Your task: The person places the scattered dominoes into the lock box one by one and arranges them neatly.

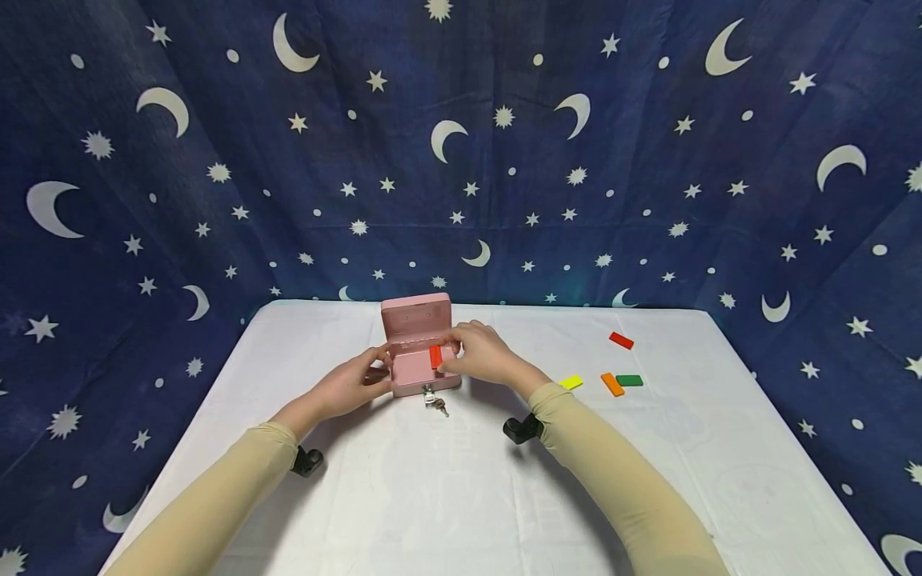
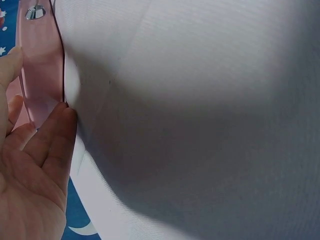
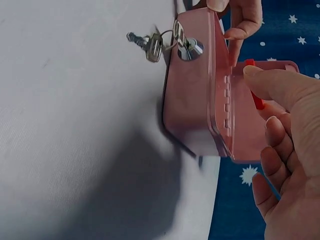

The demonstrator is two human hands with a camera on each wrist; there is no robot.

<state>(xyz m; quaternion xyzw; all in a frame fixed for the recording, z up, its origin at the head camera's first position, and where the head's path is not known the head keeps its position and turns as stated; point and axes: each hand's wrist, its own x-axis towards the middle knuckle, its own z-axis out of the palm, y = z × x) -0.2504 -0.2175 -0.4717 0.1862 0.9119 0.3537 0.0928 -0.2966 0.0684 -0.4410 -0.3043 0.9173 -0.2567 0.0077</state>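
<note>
A small pink metal cash box (image 1: 409,390) stands on the white table with its lid (image 1: 416,317) raised at the back. My left hand (image 1: 344,389) holds the box at its left side; in the left wrist view its fingertips (image 2: 65,114) lie against the pink wall. A flat red block (image 1: 435,358) is pinched between thumb and fingers of my right hand (image 1: 484,354), over the box's opening. The right wrist view shows this red block (image 3: 257,95) upright near the hinge side. Keys (image 3: 154,47) hang from the lock (image 3: 191,50) at the box's front.
To the right on the white-covered table (image 1: 446,496) lie another red block (image 1: 622,341), an orange block (image 1: 612,385), a green block (image 1: 630,381) and a yellow block (image 1: 571,382), partly behind my right forearm. A dark blue curtain (image 1: 504,200) with moons and stars surrounds the table.
</note>
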